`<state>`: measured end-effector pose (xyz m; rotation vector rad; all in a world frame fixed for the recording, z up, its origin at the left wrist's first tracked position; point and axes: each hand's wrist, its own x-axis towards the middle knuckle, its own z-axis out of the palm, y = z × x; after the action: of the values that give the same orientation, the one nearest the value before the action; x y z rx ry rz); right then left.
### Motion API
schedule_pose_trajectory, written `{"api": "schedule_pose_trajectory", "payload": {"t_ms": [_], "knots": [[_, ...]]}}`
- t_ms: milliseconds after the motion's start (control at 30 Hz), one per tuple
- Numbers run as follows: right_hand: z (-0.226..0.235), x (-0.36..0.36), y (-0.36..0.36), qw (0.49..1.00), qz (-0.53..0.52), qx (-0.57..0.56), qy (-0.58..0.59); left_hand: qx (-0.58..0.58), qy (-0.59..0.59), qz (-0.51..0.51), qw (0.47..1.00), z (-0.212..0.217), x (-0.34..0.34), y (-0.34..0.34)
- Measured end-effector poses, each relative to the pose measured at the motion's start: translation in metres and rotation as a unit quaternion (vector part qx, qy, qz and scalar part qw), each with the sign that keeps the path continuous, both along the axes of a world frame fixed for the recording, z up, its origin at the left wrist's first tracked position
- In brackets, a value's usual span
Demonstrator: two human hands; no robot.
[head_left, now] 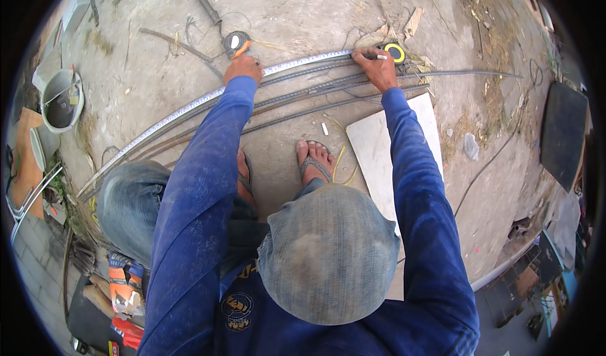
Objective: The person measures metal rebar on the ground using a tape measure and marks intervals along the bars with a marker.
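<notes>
A white tape measure blade [170, 117] runs in a long curve beside several thin ribbed steel rods [303, 95] on the ground. My left hand [243, 69] is closed over the blade, next to a black and orange tape measure [237, 43]. Whether it also grips a rod is hidden. My right hand [377, 71] is at the blade's right end, by the rods, with a short white stick like chalk [381, 57] between its fingers. Just beyond it lies a round yellow and black tape measure [396, 53]. Another white stick [325, 129] lies near my foot.
A pale board [366, 142] lies under my right arm. To the left stands a grey bucket [63, 106], with a brown board behind it. A dark panel [564, 135] rests at far right. Twigs, wire and an orange bag [123, 286] lie around.
</notes>
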<state>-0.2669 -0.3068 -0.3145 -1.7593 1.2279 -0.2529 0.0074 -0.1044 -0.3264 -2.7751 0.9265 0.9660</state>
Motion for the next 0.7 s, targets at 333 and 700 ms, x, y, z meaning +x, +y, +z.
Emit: {"api": "schedule_pose_trajectory", "payload": {"t_ms": [333, 700], "knots": [[-0.001, -0.009, 0.006, 1.0, -0.015, 0.011, 0.007, 0.024, 0.044, -0.026, 0.998, 0.009, 0.001, -0.003], [-0.013, -0.012, 0.015, 0.999, -0.026, 0.015, -0.013, -0.02, 0.015, 0.002, 1.0, -0.005, -0.002, 0.004]]}}
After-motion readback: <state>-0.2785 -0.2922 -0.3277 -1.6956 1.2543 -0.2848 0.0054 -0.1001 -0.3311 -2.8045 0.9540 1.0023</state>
